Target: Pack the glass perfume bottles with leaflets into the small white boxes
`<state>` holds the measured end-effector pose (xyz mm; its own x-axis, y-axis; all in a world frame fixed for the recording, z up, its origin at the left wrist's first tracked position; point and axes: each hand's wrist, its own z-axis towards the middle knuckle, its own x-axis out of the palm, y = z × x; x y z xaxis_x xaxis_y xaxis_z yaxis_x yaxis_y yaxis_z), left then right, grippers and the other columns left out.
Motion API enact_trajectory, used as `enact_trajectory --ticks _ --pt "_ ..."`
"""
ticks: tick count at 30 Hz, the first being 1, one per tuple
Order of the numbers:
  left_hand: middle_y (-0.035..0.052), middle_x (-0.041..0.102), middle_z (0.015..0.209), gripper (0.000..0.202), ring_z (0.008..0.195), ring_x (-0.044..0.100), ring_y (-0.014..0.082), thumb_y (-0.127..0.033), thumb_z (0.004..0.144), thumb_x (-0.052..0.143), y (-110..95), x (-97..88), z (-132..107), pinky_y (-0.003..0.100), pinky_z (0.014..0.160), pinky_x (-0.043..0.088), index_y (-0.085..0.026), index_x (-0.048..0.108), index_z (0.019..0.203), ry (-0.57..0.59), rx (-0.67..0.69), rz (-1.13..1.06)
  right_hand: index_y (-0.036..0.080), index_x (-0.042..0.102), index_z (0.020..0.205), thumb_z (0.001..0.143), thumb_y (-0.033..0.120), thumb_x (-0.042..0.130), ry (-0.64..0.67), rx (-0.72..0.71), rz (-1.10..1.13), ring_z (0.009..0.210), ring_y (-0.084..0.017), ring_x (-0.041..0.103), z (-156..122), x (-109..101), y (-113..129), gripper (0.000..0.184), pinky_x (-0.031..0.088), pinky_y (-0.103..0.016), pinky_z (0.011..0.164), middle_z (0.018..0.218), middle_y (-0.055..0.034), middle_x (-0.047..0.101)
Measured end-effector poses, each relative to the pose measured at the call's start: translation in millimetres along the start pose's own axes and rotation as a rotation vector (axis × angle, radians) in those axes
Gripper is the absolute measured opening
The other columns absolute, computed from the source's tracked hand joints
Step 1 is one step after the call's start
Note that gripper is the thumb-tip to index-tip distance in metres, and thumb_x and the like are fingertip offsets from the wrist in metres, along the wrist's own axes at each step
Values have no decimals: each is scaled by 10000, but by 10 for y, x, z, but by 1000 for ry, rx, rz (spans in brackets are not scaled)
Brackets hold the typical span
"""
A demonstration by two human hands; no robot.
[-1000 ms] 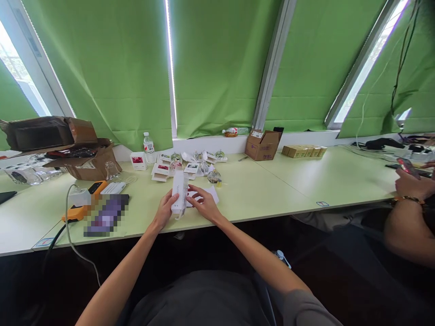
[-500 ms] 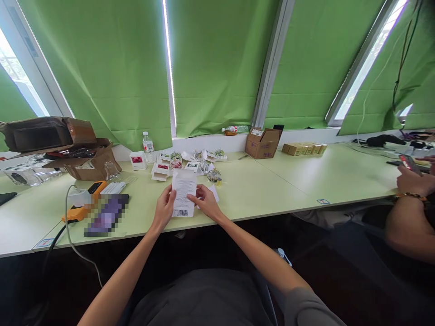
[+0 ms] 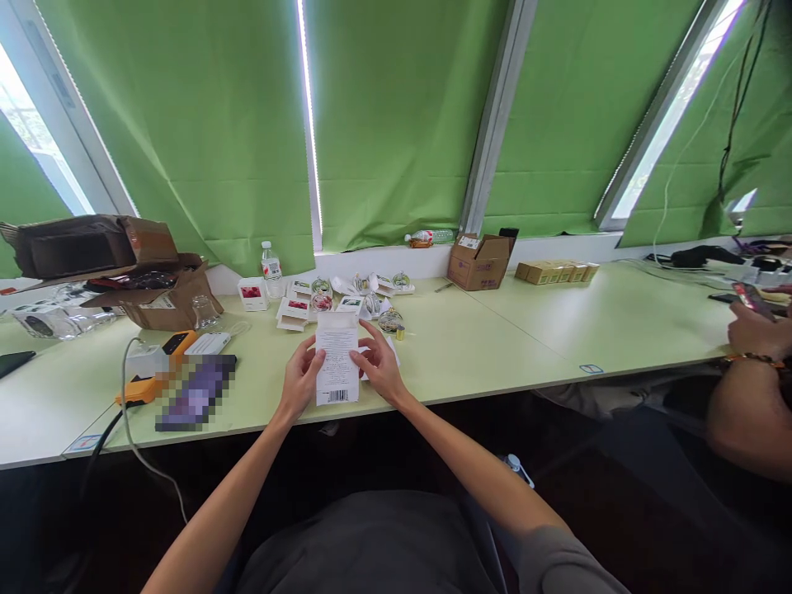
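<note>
Head view: arms (image 3: 227,487) outstretched, left hand (image 3: 301,379) and right hand (image 3: 380,371) grasping white carton (image 3: 337,363) by opposite edges.

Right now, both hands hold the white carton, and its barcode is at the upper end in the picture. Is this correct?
Not fully. The barcode is at the lower end, as the head view shows. The rest is right: the left hand and the right hand both hold the white carton.
</note>
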<state>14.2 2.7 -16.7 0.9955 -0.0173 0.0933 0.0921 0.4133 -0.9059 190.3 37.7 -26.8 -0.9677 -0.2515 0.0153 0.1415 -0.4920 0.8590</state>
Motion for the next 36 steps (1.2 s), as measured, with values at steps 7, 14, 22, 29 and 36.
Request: enact_trajectory --ticks 7,14,22,29,36 --pt "134 715 1027 599 879 699 277 -480 798 667 12 -18 19 373 718 574 -142 516 1269 -5 -55 -11 320 413 1411 831 416 632 27 -32 -16 624 -92 576 -6 5 3 628 504 -214 460 1097 -59 579" --pt "145 676 1152 691 996 670 301 -489 800 661 3 -5 20 423 815 560 -151 454 1366 109 -62 -37 281 343 1429 770 487 672 -80 68 48 656 -138 616 58 7 -29 765 489 -212 426 1103 -86 630" --pt "149 687 1122 704 957 680 290 -509 778 681 35 -20 55 419 796 558 -153 464 1346 47 -105 -6 173 620 1166 789 548 631 31 189 84 664 -159 636 92 -22 -66 532 529 -238 471 823 -51 683" --pt "129 612 1228 501 898 668 227 -488 820 633 50 -18 37 343 720 555 -178 557 1206 -50 2 182 163 625 1146 756 550 669 -27 162 66 652 -160 637 97 -17 -92 551 541 -252 473 798 -46 683" --pt "107 595 1236 442 880 657 206 -481 849 589 106 -25 36 300 654 532 -215 557 1200 -75 75 316 194 626 1188 772 536 655 28 137 76 730 -173 644 97 -16 -102 539 553 -252 485 917 -58 688"
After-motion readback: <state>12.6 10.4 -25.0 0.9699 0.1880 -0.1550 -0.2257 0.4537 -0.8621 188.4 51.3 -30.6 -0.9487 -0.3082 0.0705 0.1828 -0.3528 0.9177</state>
